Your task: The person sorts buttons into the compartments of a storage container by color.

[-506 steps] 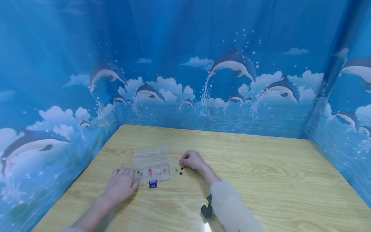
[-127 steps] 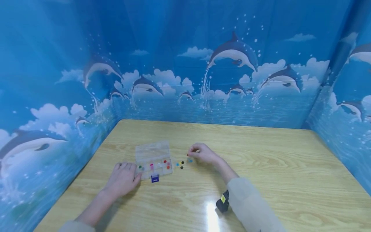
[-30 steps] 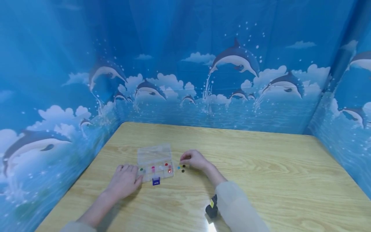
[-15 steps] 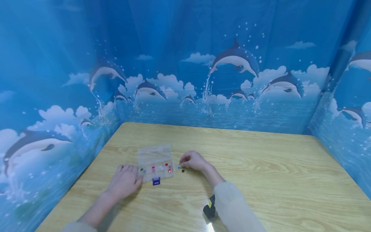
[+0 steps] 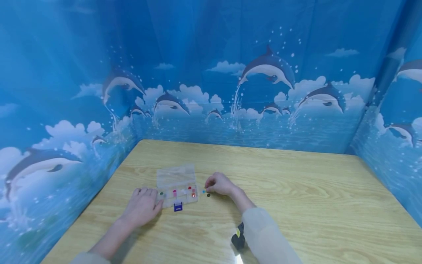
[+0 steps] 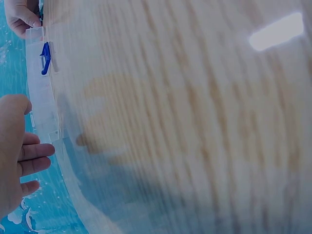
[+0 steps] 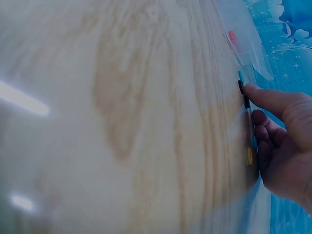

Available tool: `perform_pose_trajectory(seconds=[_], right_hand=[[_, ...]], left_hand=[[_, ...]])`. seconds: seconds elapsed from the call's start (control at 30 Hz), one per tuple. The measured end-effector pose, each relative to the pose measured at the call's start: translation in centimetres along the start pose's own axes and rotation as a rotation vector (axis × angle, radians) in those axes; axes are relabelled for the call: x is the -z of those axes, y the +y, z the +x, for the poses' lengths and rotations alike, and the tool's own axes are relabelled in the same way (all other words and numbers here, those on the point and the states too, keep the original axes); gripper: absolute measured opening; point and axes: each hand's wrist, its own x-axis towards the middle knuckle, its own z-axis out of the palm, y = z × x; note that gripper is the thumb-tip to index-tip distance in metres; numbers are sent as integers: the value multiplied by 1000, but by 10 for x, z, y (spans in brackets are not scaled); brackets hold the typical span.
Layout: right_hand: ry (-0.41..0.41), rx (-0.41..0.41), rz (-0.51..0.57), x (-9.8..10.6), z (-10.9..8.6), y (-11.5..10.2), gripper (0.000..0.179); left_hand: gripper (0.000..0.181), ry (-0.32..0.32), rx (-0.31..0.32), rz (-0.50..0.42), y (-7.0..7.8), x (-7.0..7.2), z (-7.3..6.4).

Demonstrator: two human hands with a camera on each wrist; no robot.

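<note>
Pickup of small discs is, I judge, the step in hand: my right hand [image 5: 219,183] is down at the counter [image 5: 296,190] just right of the clear box [image 5: 186,200], its thumb close in beside 2 dark discs [image 7: 241,87] and a blue disc [image 5: 203,191]. Those fingers are curled inward, yet I cannot tell whether they have a disc pinched, since the thumb hides the tips. A yellow disc [image 7: 249,156] lies apart from that cluster, near my curled fingers. My left hand [image 5: 141,207] rests at the box's left end, fingers relaxed and gripping nothing, which should help steady it. The lid [image 5: 176,175] is laid back away from me, the blue latch [image 5: 178,207] faces me, and a green disc [image 5: 161,193], a pink disc [image 5: 174,191], a red disc [image 5: 189,188] and an orange disc [image 5: 193,195] already sit in compartments. My next move, I think, calls for a light pinch on 1 disc alone, lifted clear of its neighbours so none skid, then a short carry left over the box's right wall and a gentle release; which compartment suits it I cannot tell.
</note>
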Motion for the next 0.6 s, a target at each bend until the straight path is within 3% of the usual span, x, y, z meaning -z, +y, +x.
perform_pose_trajectory(seconds=[0.43,0.6], right_hand=[[8,-10,-74,-1,1,-3,4],[-21,-66,-41,2,0,-5,9]], left_hand=[[35,15,3,9,0,0,0],[35,15,3,7,0,1,-1]])
